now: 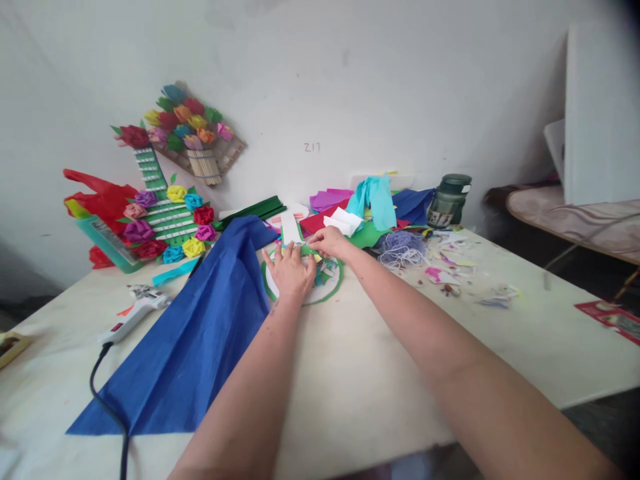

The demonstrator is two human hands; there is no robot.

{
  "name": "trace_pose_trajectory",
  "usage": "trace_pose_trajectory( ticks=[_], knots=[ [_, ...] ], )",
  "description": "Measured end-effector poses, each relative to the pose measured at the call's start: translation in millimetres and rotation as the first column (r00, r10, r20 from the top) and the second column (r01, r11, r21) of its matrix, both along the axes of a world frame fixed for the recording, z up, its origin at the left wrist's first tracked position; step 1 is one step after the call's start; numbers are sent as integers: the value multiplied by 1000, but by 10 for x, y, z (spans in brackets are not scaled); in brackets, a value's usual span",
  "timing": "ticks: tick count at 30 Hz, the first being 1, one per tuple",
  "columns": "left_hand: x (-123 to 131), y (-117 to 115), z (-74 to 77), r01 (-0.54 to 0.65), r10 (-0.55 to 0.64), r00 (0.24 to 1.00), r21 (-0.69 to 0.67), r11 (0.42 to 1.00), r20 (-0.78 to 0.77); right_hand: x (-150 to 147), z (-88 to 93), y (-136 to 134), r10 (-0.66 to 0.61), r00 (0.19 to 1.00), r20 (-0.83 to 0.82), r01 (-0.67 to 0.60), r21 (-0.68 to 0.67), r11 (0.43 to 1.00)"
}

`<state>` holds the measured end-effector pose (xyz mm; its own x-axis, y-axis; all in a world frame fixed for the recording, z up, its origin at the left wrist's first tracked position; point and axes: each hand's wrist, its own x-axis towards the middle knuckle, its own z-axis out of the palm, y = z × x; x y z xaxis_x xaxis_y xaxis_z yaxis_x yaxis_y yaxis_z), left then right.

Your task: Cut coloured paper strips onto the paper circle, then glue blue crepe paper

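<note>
A round white piece with a green rim [333, 293] lies on the table, with a white strip with green edges [290, 228] reaching away from it. My left hand [293, 272] rests flat on the disc, fingers spread, covering much of its left side. Just right of it, the fingertips of my right hand [327, 243] pinch a narrow green paper strip [309, 251] at the disc's far edge. Small coloured paper bits [327, 272] show on the disc beside my left hand.
Blue crepe paper [200, 333] spreads left of my arms, beside a corded glue gun [135, 315]. A flower-covered guitar shape [167, 220] leans at back left. Coloured papers [373, 203], purple yarn [403, 248], a dark green jar [450, 200] and scraps lie right.
</note>
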<state>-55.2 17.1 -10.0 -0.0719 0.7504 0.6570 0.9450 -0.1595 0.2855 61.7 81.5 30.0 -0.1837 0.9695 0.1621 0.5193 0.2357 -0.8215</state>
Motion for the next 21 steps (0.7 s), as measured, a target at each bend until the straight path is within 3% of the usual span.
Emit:
trace_pose_trajectory(
  ticks=[9,14,17,21],
  knots=[
    [-9,6,-8,0,0,1000,63,998,5,59,-8,-22,30,999,-19,-29,37,999],
    [-26,-36,45,15,-19,999,113,993,28,162,-4,-25,-16,1000,0,16,150,989],
    [36,-95,140,104,-109,994,152,983,25,314,-1,-75,-83,996,-26,87,183,979],
    [324,-196,207,365,-370,926,77,928,75,559,-34,-195,-210,975,-67,218,165,962]
  ],
)
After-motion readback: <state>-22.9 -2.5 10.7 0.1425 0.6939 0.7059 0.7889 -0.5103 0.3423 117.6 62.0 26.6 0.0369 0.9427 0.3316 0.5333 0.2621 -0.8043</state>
